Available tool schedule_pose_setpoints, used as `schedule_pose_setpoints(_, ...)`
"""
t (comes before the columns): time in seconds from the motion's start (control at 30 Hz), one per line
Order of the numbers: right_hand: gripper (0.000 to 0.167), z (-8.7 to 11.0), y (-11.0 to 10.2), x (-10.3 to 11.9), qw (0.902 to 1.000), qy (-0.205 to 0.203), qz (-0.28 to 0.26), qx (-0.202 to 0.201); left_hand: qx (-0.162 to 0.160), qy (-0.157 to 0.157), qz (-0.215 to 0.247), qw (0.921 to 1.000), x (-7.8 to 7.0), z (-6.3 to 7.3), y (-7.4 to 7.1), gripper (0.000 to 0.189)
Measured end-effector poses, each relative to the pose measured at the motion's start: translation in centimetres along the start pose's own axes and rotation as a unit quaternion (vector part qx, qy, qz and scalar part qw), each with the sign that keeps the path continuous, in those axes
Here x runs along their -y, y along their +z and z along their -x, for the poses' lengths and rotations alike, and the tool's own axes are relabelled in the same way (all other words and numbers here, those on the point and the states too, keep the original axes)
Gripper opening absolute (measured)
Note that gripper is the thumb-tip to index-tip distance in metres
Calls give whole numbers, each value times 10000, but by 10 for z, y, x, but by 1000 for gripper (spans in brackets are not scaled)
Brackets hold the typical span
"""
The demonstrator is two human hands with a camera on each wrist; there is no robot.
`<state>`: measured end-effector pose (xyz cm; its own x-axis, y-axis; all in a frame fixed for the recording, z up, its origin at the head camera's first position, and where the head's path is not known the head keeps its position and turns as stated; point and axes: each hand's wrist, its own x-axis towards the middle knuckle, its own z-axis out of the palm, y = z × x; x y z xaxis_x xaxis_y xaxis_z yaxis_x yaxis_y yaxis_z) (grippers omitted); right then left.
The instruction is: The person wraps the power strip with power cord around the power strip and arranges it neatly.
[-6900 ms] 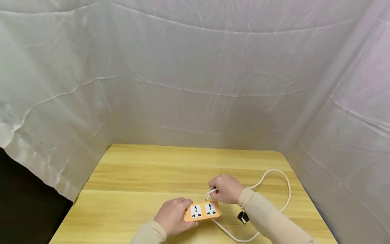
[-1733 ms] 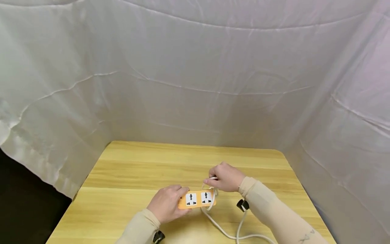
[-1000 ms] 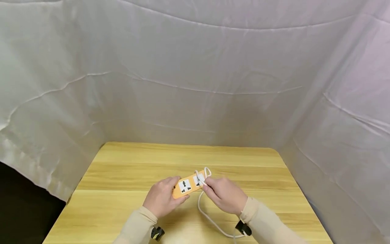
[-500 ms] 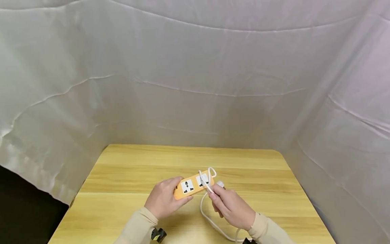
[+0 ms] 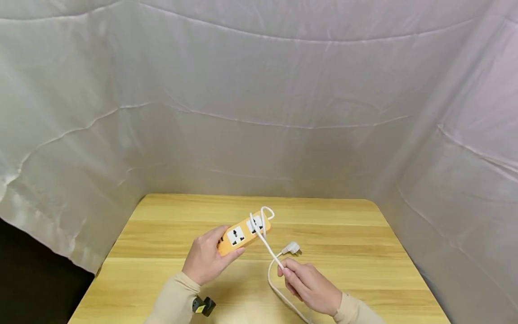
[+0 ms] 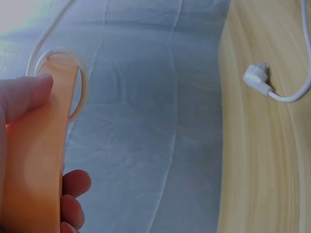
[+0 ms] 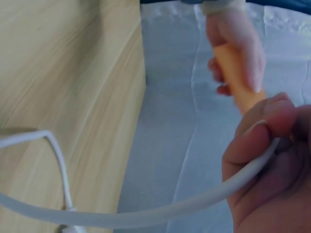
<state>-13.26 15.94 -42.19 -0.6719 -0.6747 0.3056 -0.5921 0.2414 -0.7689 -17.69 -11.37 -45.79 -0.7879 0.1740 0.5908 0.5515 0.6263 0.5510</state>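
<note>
On the near side of the orange power strip (image 5: 245, 230), a small black device (image 5: 204, 306) sits beside the left sleeve (image 5: 171, 299), bearing a yellow patch too small to read. To the strip's near right, the right hand (image 5: 309, 284) pinches its white cord (image 7: 146, 218) between thumb and curled fingers, the grasp plainest from the right wrist. The left hand (image 5: 207, 257) grips the strip's near end, raised at a slant above the wooden tabletop (image 5: 170, 234). The head view shows two white universal sockets (image 5: 236, 235) on the strip, with a dark detail beside them too small to make out; the left wrist view shows a smooth orange face instead, with fingertips curled past its edge. Cord loops around the strip's far end. Right of the strip, the plug (image 5: 290, 248) lies on the tabletop; beyond the strip hangs pale grey cloth (image 5: 259, 81).
</note>
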Motion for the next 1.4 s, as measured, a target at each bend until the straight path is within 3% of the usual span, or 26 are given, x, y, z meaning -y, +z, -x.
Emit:
schedule_pose_setpoints(0.33,17,9,2,-52,9984,92,556,99,-10,338,226,9992,-9,-1,-3,50)
schedule_pose_setpoints(0.6,17,0,1,-62,9973,124,693,195,-100,606,392,9973,-15,-3,-7,49)
schedule_pose_setpoints(0.77,16,-5,0,-68,9982,-13,467,381,-108,542,414,9976,-16,-3,-7,49)
schedule_pose_setpoints(0.9,15,-11,-1,-72,9968,-154,608,498,-97,507,507,9974,-16,-2,-8,49)
schedule_pose_setpoints(1.13,12,-15,-6,-80,9941,-44,949,524,126,684,619,9957,-17,-2,-10,49)
schedule_pose_setpoints(1.4,12,-26,-10,-89,9917,-324,1132,517,345,726,586,9950,-19,-2,-13,50)
